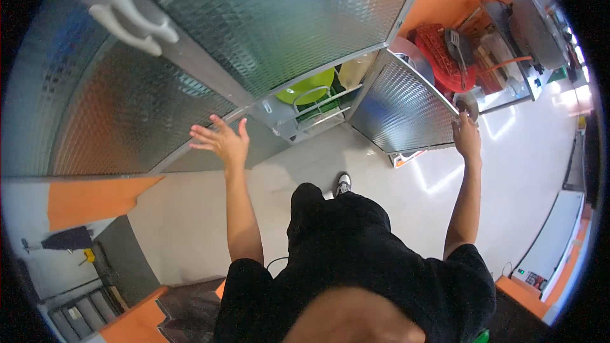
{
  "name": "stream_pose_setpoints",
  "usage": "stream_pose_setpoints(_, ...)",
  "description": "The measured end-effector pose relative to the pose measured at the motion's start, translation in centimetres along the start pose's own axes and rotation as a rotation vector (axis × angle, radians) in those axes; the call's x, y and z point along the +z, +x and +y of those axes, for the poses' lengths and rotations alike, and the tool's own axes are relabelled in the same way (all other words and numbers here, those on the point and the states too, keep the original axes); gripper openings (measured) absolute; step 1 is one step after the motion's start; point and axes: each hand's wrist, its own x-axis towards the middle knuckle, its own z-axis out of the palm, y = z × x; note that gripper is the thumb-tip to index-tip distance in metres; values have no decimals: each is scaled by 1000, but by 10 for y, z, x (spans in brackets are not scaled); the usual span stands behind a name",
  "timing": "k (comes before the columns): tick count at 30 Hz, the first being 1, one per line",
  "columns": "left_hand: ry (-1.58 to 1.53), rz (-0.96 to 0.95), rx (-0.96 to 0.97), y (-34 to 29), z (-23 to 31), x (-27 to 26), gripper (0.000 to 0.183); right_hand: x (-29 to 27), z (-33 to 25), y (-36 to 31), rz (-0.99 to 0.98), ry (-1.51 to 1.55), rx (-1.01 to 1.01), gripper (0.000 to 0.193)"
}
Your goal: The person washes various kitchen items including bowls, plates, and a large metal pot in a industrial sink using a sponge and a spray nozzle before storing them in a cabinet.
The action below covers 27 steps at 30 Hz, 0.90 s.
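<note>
here, the right hand [467,138] is curled at the free edge of a small textured-glass door [406,111], fingers clamped on it; the door stands swung out from the lower part of a metal-framed cabinet [213,77]. left hand [222,145] holds nothing, fingers spread apart, just beside the cabinet's frame. in the opened compartment, between the hands: a lime-green bowl [311,82] above a pale rail [327,116]. higher up, a large glass panel [286,19]; left of it, two white handles [124,34]. beyond the door, to the right, a red basket [427,47] beside a slotted spatula [455,39]. below, one shoe [344,182] on pale floor [197,222].
</note>
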Motion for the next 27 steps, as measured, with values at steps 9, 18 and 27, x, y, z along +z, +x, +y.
stream_pose_setpoints(9, 16, 75, 82, 3, 0, -2, 105, 10, -99, -74, -346, 389, -97, 32)
stream_pose_setpoints(18, 4, 75, 107, 5, -7, -8, 105, 123, -318, -91, 82, 1592, 429, 53)
stream_pose_setpoints(27, 34, -49, 126, -6, -20, -7, 90, 154, -409, -34, -102, 1571, 210, 67)
